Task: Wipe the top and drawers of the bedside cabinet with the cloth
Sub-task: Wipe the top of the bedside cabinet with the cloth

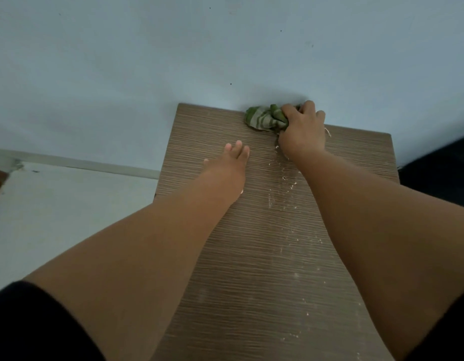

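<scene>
At the far left lies a pale floor (56,204), with a light skirting strip (95,164) along the blue-grey wall (147,61). The cabinet (251,256) stands against this wall. Its top is brown wood with fine lines running across, and it shows no objects except the cloth.

The left hand (225,170) rests flat on the top, near the middle, with the fingers stretched out and close together, holding nothing. Its bare forearm comes from a black sleeve (38,324) at the lower left.

Right of this hand, small white crumbs (285,178) and dusty marks are spread in a loose line over the top, from near the right wrist down toward the near edge.

The cloth (264,118) is green with pale grey stripes, crumpled into a ball. It lies on the far edge of the top, touching the wall. The right hand (302,128) is closed tightly on its right part, knuckles up, pressing it on the wood. A thin frayed thread hangs out at the right side of this hand.

At the far right, something dark (439,168) stands beside the cabinet; I cannot tell what it is.
</scene>
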`<move>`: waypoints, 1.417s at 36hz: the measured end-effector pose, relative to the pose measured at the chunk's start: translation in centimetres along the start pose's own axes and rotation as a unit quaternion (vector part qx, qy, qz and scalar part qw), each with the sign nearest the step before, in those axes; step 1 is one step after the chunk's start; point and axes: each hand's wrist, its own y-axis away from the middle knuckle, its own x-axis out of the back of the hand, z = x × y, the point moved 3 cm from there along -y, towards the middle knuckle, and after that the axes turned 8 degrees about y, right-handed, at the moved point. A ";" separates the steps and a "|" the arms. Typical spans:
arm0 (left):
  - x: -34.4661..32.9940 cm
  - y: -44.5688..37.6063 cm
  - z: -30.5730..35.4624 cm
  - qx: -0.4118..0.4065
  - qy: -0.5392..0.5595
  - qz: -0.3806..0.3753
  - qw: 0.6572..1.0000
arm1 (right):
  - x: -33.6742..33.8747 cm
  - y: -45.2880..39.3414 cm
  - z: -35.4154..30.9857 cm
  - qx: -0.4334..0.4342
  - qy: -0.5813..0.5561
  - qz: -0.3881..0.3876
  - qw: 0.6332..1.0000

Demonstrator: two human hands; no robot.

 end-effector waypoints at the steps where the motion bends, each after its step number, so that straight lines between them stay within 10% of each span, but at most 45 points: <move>1: 0.0 0.0 0.0 0.000 0.001 -0.001 1.000 | 0.0 -0.1 0.1 0.007 0.008 -0.005 1.000; 51: -10.1 13.8 -0.7 -0.060 -0.070 0.043 0.995 | 0.3 26.8 1.4 0.099 -0.008 -0.197 0.975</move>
